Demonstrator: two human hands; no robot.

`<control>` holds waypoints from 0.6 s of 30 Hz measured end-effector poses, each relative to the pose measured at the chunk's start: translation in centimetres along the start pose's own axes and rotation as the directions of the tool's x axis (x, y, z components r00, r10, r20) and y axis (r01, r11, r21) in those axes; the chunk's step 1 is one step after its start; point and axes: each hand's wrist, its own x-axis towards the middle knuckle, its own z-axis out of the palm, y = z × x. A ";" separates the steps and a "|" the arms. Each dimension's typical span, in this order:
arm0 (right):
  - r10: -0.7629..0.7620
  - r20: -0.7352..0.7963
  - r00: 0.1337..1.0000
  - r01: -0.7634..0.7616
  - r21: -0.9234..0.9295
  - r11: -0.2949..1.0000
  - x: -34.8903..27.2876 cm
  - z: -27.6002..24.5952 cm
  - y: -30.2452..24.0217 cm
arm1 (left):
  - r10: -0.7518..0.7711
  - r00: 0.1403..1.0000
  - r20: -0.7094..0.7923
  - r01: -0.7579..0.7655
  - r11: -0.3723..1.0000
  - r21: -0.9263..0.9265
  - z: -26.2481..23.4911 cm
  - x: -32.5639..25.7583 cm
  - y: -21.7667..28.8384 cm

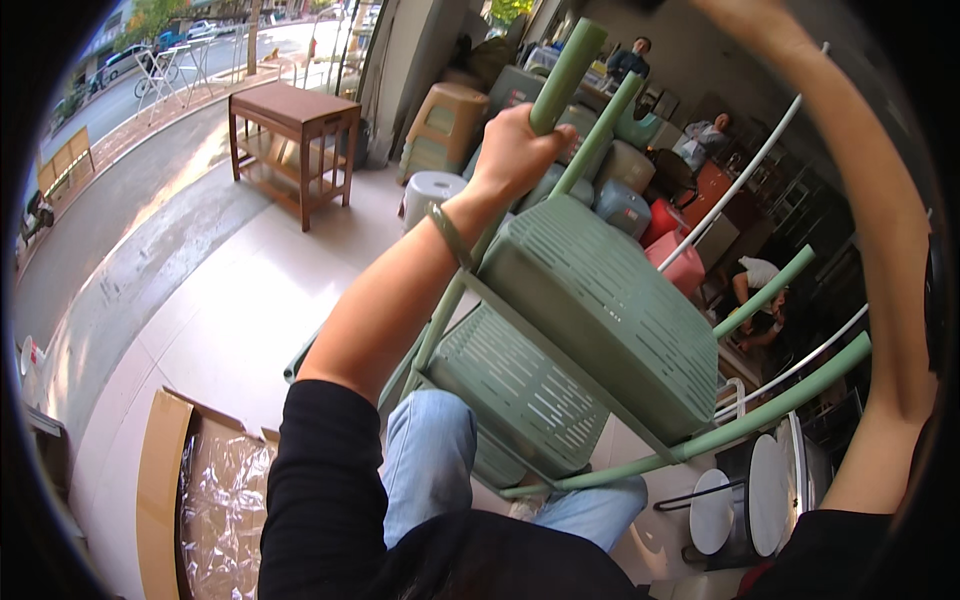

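Note:
My left hand is closed around one pale green pole of a green plastic shelf rack, which hangs tilted in front of me. Two slatted shelves show, with the lower one over my knee in blue jeans. More green poles stick out to the right. My right arm reaches up along the right side. Its hand is cut off at the top edge, so its grip is hidden.
A wooden table stands by the street on the left. Stacked plastic stools and bins crowd the back. An open cardboard box with plastic wrap lies at lower left. White rods lean on the right. Two people stand behind; another crouches.

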 end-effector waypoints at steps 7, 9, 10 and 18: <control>0.189 0.055 0.980 -0.195 0.150 0.969 2.8 -2.2 -0.3 | -0.101 0.995 -0.009 0.101 0.994 0.041 -0.3 -0.6 0.9; 0.266 -0.133 0.955 -0.253 0.106 0.962 2.8 -1.8 -0.9 | -0.111 0.994 -0.005 0.112 0.993 0.036 -0.3 -0.5 1.0; 0.268 -0.194 0.944 -0.259 0.068 0.963 2.3 -1.4 -1.3 | -0.112 0.994 0.000 0.112 0.993 0.030 -0.3 -0.5 1.0; -0.033 0.269 0.963 0.034 0.003 0.999 0.8 -0.5 -2.9 | -0.072 0.997 -0.023 0.073 0.996 0.050 -0.4 -0.4 0.7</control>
